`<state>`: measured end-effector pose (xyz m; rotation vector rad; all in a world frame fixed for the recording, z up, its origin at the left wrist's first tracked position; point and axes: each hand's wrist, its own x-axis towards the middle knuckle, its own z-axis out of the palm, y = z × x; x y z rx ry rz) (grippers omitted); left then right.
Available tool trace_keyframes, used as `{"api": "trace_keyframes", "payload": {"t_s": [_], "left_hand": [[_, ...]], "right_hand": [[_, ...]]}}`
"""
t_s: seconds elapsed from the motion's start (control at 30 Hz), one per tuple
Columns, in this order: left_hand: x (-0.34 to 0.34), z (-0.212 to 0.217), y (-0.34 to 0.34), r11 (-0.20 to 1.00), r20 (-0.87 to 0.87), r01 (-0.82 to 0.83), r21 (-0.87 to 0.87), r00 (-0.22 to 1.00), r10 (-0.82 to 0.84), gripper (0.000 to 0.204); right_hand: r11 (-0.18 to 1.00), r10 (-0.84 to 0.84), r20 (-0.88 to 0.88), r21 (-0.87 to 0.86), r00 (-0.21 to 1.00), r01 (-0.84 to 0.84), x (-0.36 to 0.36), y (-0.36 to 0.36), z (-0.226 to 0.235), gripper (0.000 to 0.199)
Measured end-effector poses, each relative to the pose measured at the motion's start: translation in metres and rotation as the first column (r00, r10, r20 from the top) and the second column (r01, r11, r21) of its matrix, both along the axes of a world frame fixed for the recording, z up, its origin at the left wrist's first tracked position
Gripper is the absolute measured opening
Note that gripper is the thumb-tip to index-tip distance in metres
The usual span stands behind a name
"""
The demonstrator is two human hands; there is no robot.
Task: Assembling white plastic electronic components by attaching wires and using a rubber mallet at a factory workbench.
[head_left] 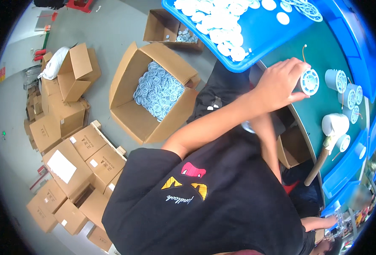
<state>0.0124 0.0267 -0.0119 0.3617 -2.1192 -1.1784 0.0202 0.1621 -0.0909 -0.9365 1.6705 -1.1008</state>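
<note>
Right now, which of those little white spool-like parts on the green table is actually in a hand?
The spool nearest the blue tray, gripped by a hand with its round slotted end showing. The other spools stand untouched in a cluster farther along the green table.

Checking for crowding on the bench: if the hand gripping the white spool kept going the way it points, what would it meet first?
Probably the nearest white spool on the green bench, just beyond the held spool in the hand; depth unclear.
</note>
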Motion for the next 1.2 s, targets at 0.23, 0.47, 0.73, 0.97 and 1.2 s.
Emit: {"api": "trace_keyframes", "payload": {"t_s": [0.23,0.47,0.73,0.97,1.2], "left_hand": [[-0.001,0.007,-0.006,0.994,0.080,0.101,0.052,0.991,-0.105,0.069],[0.000,0.015,-0.004,0.999,0.088,0.040,-0.006,0.995,-0.039,0.062],[0.004,0.019,-0.007,0.997,0.146,0.072,-0.009,0.987,-0.070,0.069],[0.005,0.013,-0.001,0.998,0.076,0.049,-0.026,0.996,-0.047,0.062],[0.010,0.006,-0.001,0.999,0.116,0.022,-0.036,0.993,-0.018,0.062]], "right_hand": [[0.987,0.158,0.020,-0.034,0.987,-0.157,0.027,-0.009,-0.046,0.057],[0.896,-0.432,-0.180,0.028,0.884,0.443,-0.045,0.067,0.127,0.018],[0.687,-0.720,-0.467,-0.376,0.513,0.622,-0.110,-0.008,0.146,0.014],[0.991,-0.135,-0.920,-0.125,0.367,0.051,-0.152,-0.135,0.187,0.023],[0.991,0.119,-0.959,0.098,0.259,-0.092,-0.154,-0.180,0.148,0.010]]}}
